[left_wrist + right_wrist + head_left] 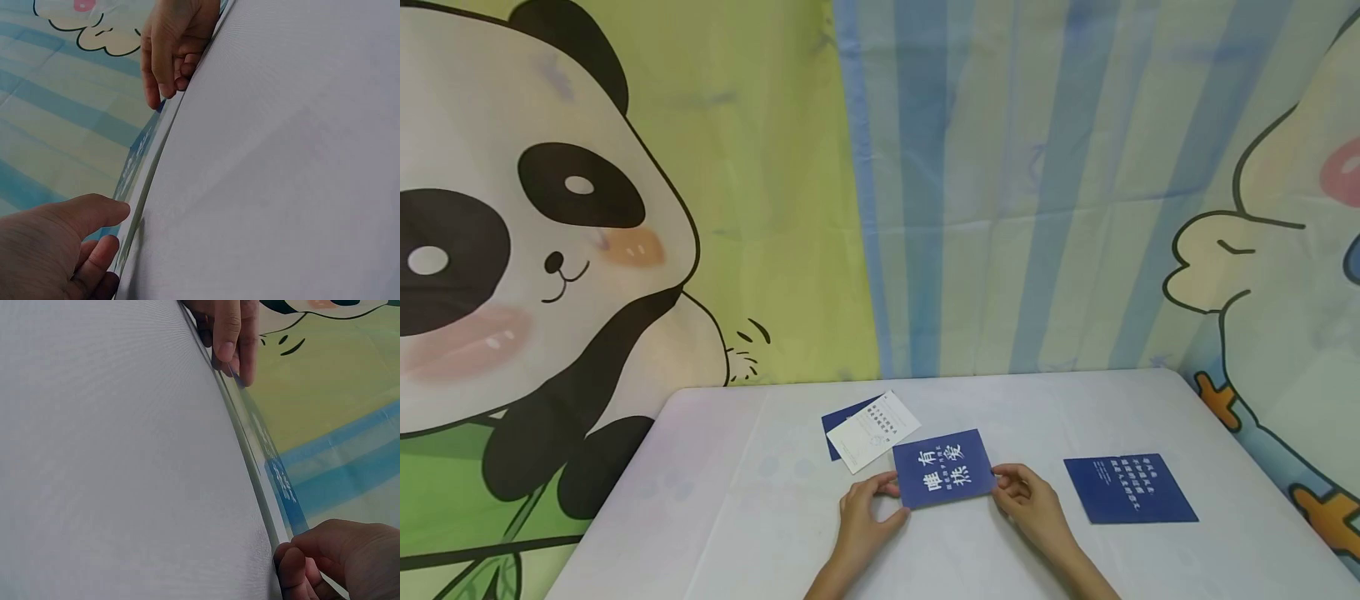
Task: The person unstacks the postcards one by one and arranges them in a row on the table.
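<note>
A dark blue card (943,468) with white Chinese characters is held at its two sides, tilted a little, over the white table. My left hand (870,515) pinches its left edge between thumb and fingers. At the opposite edge, thumb and fingers of my right hand (1033,508) grip the card. Both wrist views catch the card nearly edge-on: the left one shows my left hand (62,247) close by, the right one my right hand (344,559). Some fingertips are hidden behind the card.
Behind the held card, a white printed card (874,431) overlaps another blue card (832,425). On the right lies a blue card (1131,490) with white text. The white tabletop (760,517) ends at a cartoon-printed curtain (790,208).
</note>
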Motion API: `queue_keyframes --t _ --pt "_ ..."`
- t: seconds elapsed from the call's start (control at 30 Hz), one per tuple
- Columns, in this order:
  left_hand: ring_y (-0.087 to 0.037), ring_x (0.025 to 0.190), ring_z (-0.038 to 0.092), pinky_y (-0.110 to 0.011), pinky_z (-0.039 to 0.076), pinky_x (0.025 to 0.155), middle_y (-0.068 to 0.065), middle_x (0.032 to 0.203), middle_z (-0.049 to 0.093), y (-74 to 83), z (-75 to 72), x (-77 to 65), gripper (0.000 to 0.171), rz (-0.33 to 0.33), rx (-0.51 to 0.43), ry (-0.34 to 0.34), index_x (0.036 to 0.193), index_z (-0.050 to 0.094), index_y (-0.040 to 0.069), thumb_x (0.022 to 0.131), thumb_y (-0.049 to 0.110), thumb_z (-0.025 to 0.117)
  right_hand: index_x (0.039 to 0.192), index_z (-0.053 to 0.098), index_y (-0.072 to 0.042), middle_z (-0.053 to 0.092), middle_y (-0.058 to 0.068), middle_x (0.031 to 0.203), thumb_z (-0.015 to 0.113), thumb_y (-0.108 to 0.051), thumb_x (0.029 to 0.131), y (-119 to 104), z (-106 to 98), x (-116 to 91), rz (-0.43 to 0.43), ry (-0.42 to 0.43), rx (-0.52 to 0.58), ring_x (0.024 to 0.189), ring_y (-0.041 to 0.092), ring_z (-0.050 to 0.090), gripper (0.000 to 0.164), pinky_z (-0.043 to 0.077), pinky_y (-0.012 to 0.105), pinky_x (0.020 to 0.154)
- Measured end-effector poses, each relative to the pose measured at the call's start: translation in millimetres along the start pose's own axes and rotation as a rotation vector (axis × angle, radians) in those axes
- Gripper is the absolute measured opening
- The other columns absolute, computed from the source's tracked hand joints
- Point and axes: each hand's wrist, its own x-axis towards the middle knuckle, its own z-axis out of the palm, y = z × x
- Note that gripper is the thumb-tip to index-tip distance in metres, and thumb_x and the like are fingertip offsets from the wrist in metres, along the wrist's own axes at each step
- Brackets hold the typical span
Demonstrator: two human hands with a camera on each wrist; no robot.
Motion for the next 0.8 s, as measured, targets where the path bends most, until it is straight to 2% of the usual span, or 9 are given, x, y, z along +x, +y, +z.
queue_keyframes --t 0.17,0.47,0.6,0.8 --pt "-0.016 0.101 0.053 -0.041 0.025 0.094 0.013 0.092 0.069 3.0 7.5 -1.5 0.048 0.017 0.0 -0.019 0.116 0.065 0.012 0.072 0.014 0.083 0.112 0.062 0.007 0.059 0.011 0.088 0.069 0.01 0.082 2 -8 -4 0.042 0.004 0.034 0.063 0.01 0.06 0.031 0.052 0.025 0.056" --pt "-0.019 0.105 0.052 -0.043 0.025 0.095 0.011 0.094 0.068 16.6 10.9 -3.3 0.049 -0.011 -0.013 -0.086 0.119 0.064 0.012 0.073 0.016 0.082 0.112 0.062 0.007 0.058 0.011 0.088 0.067 0.012 0.081 5 -19 -13 0.079 0.03 0.026 0.06 0.012 0.06 0.031 0.052 0.026 0.055" --pt "-0.019 0.104 0.053 -0.042 0.027 0.093 0.011 0.094 0.068 18.7 14.2 -4.2 0.049 0.021 0.009 -0.098 0.119 0.063 0.011 0.074 0.016 0.082 0.111 0.063 0.006 0.057 0.011 0.087 0.067 0.012 0.081 6 -23 -16 0.097 0.047 0.019 0.059 0.012 0.059 0.031 0.052 0.026 0.053" --pt "-0.018 0.105 0.052 -0.04 0.026 0.092 0.012 0.094 0.067 20.2 20.4 -4.7 0.05 0.058 0.011 -0.113 0.121 0.062 0.01 0.075 0.014 0.081 0.111 0.061 0.01 0.057 0.012 0.087 0.068 0.012 0.08 6 -30 -22 0.067 0.05 0.035 0.058 0.013 0.058 0.032 0.051 0.026 0.051"
